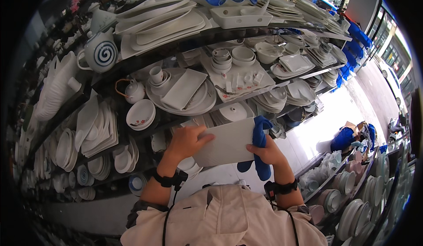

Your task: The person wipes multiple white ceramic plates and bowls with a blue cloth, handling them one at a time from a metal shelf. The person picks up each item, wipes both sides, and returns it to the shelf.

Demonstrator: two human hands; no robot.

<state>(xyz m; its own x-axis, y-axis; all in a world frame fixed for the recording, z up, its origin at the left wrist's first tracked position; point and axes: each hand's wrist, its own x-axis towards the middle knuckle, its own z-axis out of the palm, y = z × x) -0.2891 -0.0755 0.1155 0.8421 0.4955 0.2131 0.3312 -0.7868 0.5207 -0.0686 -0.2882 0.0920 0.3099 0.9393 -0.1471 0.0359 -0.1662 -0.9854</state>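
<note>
Between my two hands, in front of my chest, is a flat white rectangular plate (pixel 227 143). My left hand (pixel 188 143) grips its left end, with the thumb lying over the top face. At the right end, my right hand (pixel 266 151) holds a blue cloth (pixel 259 136) that wraps over the plate's edge. The thumb presses cloth and plate together, and loose folds of the cloth hang below. The fingers under the plate are hidden on both sides. Just beyond the plate, a white lidded dish (pixel 235 112) sits on a shelf.
Tiered shelves hold stacked white platters (pixel 165 23), a teapot with a blue spiral (pixel 100 52), a large oval plate (pixel 152 97) and bowls (pixel 141 113). To the right, a low rack carries upright stacked plates (pixel 352 217). A pale tiled floor (pixel 308 142) lies between.
</note>
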